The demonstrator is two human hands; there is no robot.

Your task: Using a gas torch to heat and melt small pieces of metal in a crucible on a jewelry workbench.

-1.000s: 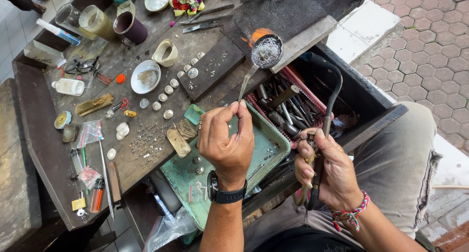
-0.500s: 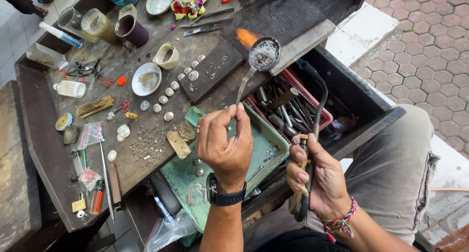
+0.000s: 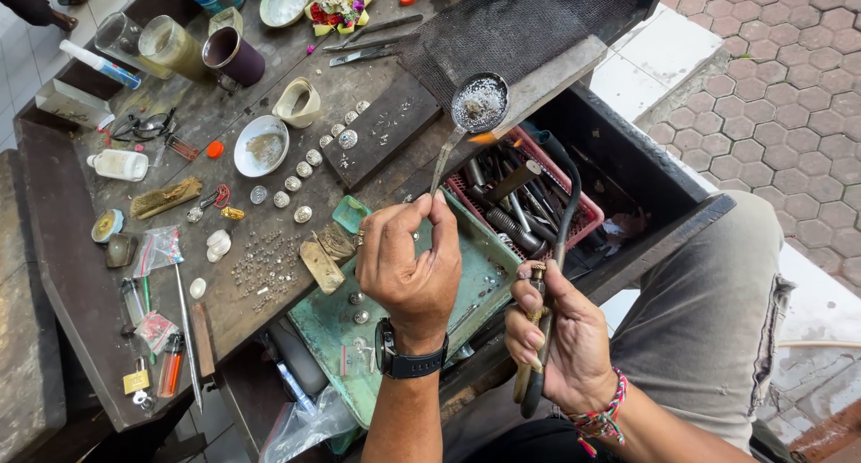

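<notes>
My left hand (image 3: 408,266) pinches the handle of a metal spoon (image 3: 478,104) over the green tray (image 3: 395,355); right of the tray, my right hand (image 3: 560,342) is closed around the torch (image 3: 538,337).

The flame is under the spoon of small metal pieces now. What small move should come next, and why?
Probably hold the spoon level in the left hand and keep the torch in the right hand aimed beneath it: the orange flame touches only the bowl's near edge, and the pieces look loose and grainy.
</notes>
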